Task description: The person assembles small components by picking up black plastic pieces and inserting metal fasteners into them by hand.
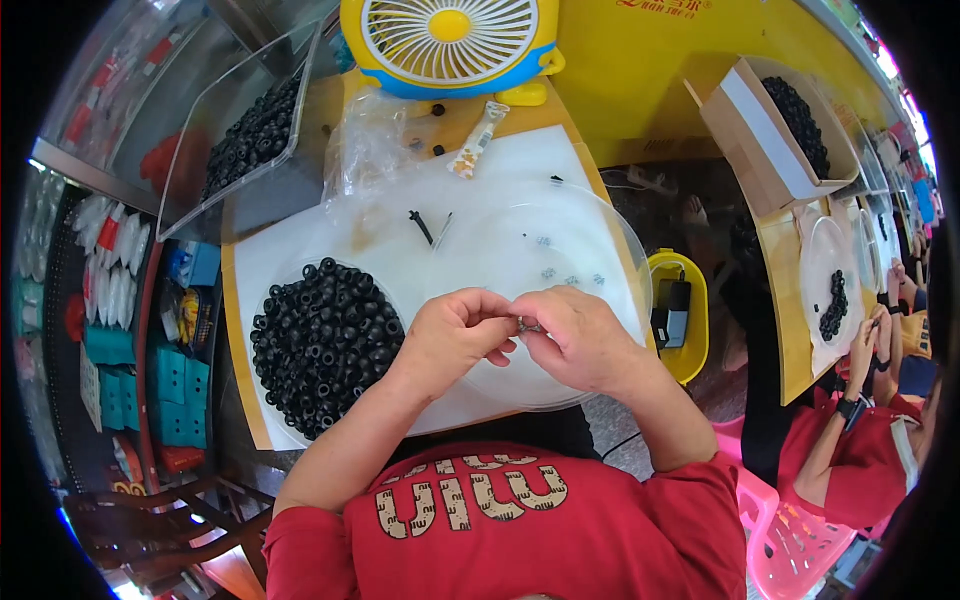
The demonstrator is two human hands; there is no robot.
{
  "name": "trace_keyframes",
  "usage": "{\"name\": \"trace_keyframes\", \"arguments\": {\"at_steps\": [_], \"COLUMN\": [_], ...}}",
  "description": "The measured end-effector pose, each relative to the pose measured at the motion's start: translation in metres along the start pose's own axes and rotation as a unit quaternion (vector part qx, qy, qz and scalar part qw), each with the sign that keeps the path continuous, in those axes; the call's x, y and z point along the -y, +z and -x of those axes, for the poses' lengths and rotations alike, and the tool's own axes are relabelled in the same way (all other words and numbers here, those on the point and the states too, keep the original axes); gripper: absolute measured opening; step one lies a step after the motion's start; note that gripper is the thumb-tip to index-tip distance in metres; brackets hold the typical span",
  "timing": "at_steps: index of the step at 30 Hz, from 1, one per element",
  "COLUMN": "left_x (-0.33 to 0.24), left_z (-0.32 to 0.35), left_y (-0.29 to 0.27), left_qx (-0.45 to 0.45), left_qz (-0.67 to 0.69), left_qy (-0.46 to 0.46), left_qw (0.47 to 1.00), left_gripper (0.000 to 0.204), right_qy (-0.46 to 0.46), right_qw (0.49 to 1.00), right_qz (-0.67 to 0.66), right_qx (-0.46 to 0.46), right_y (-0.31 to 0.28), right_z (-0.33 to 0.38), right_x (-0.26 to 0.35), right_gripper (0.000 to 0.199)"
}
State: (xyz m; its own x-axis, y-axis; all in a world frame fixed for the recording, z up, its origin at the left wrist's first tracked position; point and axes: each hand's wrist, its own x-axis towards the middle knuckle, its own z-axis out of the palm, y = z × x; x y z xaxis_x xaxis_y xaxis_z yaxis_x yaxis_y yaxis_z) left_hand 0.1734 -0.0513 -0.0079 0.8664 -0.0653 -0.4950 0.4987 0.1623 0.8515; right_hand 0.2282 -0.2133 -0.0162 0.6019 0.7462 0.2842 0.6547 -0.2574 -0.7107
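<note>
My left hand (452,338) and my right hand (583,340) meet over a round clear plastic tray (625,245). Fingertips of both are pinched together around a small shiny metallic piece (527,324), mostly hidden, its exact kind unclear. Several tiny greyish pieces (572,280) show at the tray's middle. Left of my left forearm, a heap of small black ring-like parts with holes (325,345) fills a round clear dish. A thin black tool (420,226) lies beyond my left hand, beside a slim pointed item (447,222).
At the far edge stands a yellow-and-blue fan (450,28), with a printed packet (479,140) and crumpled clear bag (368,140) before it. A clear bin (175,200) of black parts is back left. A yellow basket (697,350) hangs right; a co-worker in red (850,460) sits beyond.
</note>
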Motion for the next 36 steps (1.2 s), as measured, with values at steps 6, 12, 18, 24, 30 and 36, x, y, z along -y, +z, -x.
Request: {"name": "trace_keyframes", "arguments": {"at_steps": [6,12,18,24,30,36], "left_x": [0.001,0.004,0.006,0.010,0.010,0.008], "left_z": [-0.003,0.000,0.008,0.014,0.018,0.017], "left_y": [0.002,0.001,0.005,0.004,0.001,-0.004], "left_qx": [-0.014,-0.037,-0.050,-0.051,-0.049,-0.038], "left_qz": [-0.022,0.082,0.020,-0.032,-0.031,-0.015], "left_qy": [0.019,0.072,0.119,0.156,0.145,0.098], "left_qw": [0.999,0.993,0.991,0.986,0.988,0.994], "left_gripper": [0.014,0.013,0.012,0.010,0.010,0.011], "right_qy": [0.024,0.233,0.322,0.332,0.298,0.294], "right_qw": [1.000,0.946,0.848,0.776,0.791,0.817], "right_qz": [-0.008,-0.223,-0.412,-0.530,-0.529,-0.494], "right_qx": [0.006,0.044,0.083,0.077,0.074,0.044], "right_y": [-0.005,-0.005,0.001,0.008,0.013,0.005], "right_z": [-0.002,0.007,0.006,0.010,0.014,0.011], "right_x": [0.000,-0.012,-0.004,-0.004,-0.005,0.000], "right_gripper": [0.023,0.018,0.027,0.026,0.023,0.019]}}
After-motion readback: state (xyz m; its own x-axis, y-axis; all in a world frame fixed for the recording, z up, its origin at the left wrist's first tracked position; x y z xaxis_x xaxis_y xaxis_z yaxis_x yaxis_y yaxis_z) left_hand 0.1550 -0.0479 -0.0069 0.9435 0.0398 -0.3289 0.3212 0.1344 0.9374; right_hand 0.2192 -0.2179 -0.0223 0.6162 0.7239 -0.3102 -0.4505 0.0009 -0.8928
